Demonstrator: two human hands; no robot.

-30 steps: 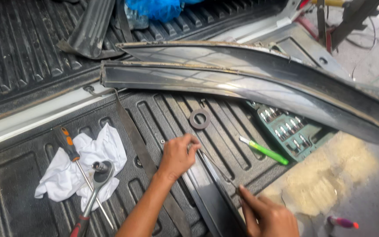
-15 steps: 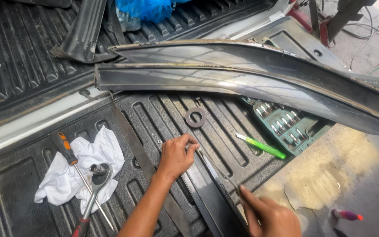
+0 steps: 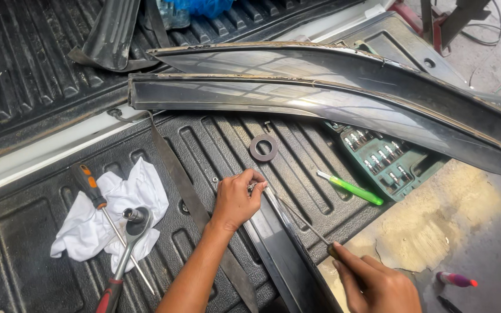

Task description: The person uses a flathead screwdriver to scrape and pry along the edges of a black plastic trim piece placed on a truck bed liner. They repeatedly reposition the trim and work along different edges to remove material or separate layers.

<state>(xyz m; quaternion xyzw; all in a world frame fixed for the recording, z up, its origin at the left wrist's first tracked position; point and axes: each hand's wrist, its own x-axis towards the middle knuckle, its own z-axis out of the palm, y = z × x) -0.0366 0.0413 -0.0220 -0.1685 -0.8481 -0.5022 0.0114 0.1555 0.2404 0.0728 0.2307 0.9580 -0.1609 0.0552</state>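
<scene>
My left hand (image 3: 236, 197) pinches the upper end of a long dark trim strip (image 3: 279, 243) that lies slantwise on the black ribbed bed liner (image 3: 215, 139). My right hand (image 3: 378, 284) grips the handle of a thin metal pick (image 3: 300, 217), whose shaft runs up to the strip's end by my left fingers. A flat dark band (image 3: 175, 174) lies left of my forearm.
Two long curved dark visors (image 3: 331, 98) lie across the top. A black ring (image 3: 263, 148), a green screwdriver (image 3: 352, 188) and an open green socket case (image 3: 384, 159) sit to the right. A white rag (image 3: 88, 226) with an orange screwdriver (image 3: 91, 185) and a ratchet (image 3: 129, 232) lies left.
My left hand's fingers have closed onto the strip's end. The right hand has shifted a little right and lower, still on the pick.
</scene>
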